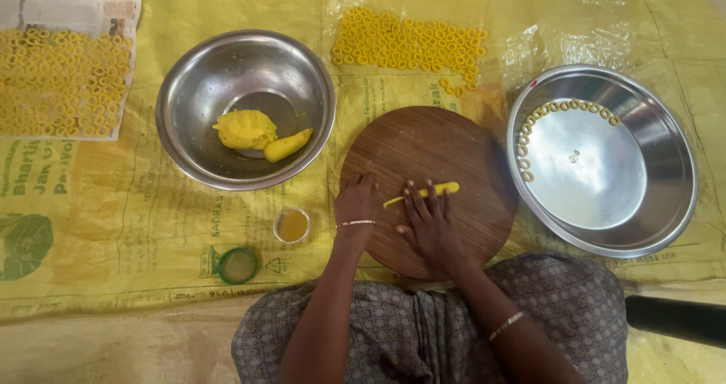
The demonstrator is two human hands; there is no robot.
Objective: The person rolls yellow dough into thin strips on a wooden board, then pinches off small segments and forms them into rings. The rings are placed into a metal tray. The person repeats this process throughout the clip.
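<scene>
Wood: a round brown board [431, 164] with a fine grain was laid on the yellow printed sheeting [113, 225], near the seated person.
Dough strip: a thin, soft yellow rope [431, 191] was stretched across the board's middle, thicker at its right end.
Right hand: the right hand [429, 225] was spread flat and open, its fingertips [427, 197] pressed on top of the strip; nothing was clasped.
Left hand: the left hand [357, 202] was rested palm down on the board's left part, fingers loosely curled, just left of the strip's end and empty.
Left bowl: a shiny steel bowl [204, 81] was seen far left of the board, with a yellow dough lump [244, 129] and a short dough roll [287, 145] inside.
Right dish: a wide steel dish [665, 172] was set just right of the board, a curved row of small dough rings [544, 115] lying in it.
Ring spreads: more rings were laid out on clear plastic [408, 43] beyond the board and on newspaper [64, 74] at the far left.
Small items: a little glass of amber liquid [292, 225] and a green lid [237, 265] were placed left of the left wrist, clear of the board.
</scene>
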